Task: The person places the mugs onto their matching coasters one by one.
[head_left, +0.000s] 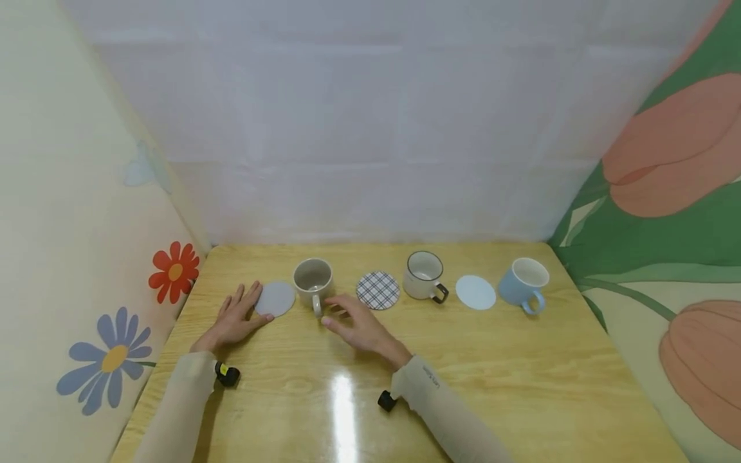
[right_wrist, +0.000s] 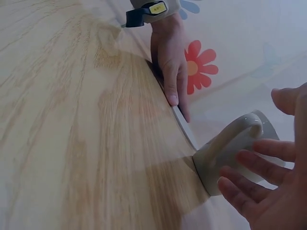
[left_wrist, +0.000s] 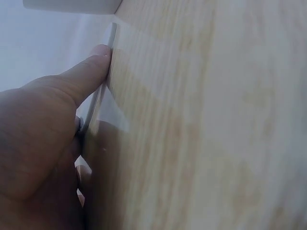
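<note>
A light grey round coaster [head_left: 274, 299] lies at the left of the table. My left hand [head_left: 236, 316] rests at its left edge, fingers spread, thumb on the near rim; the left wrist view shows this thumb [left_wrist: 91, 72] against the coaster's edge. Just right of the coaster stands a greyish-white mug [head_left: 313, 281], upright, its handle toward me. My right hand [head_left: 360, 325] is beside that mug, with loosely bent fingers near the handle. In the right wrist view the fingers [right_wrist: 261, 165] overlap the mug [right_wrist: 225, 153]; whether they touch it I cannot tell.
Further right along the row lie a plaid coaster [head_left: 378, 290], a white mug with dark rim and handle [head_left: 421, 276], a pale blue coaster [head_left: 476, 292] and a light blue mug [head_left: 521, 283]. A white backdrop [head_left: 370, 141] rises behind the wooden table [head_left: 521, 386].
</note>
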The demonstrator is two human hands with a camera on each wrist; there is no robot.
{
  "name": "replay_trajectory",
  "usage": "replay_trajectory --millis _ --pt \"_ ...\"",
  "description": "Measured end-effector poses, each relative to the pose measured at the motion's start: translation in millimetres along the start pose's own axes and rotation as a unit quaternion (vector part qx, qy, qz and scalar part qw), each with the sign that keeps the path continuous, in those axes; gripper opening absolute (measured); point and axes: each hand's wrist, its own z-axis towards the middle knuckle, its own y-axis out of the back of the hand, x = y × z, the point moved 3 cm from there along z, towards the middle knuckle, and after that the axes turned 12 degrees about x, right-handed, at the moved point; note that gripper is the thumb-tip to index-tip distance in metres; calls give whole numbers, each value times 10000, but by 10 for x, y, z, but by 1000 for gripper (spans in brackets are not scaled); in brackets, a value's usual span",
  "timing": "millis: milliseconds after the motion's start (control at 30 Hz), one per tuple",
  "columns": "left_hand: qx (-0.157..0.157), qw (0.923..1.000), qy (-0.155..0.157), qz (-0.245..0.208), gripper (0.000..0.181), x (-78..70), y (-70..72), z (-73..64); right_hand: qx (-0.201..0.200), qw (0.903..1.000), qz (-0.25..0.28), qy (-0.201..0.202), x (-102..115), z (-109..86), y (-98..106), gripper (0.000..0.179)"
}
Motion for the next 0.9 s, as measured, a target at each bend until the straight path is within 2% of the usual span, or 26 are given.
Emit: replay_trajectory --millis 267,633,900 --pt "75 9999 94 54 94 45 -19 28 -34 9998 192 11 -21 65 -71 41" --pt "96 9999 116 52 94 26 -13 21 62 9985 536 -30 27 118 -138 46" --pt "-58 10000 -67 -35 95 41 -32 14 79 9987 490 -83 49 168 -184 40"
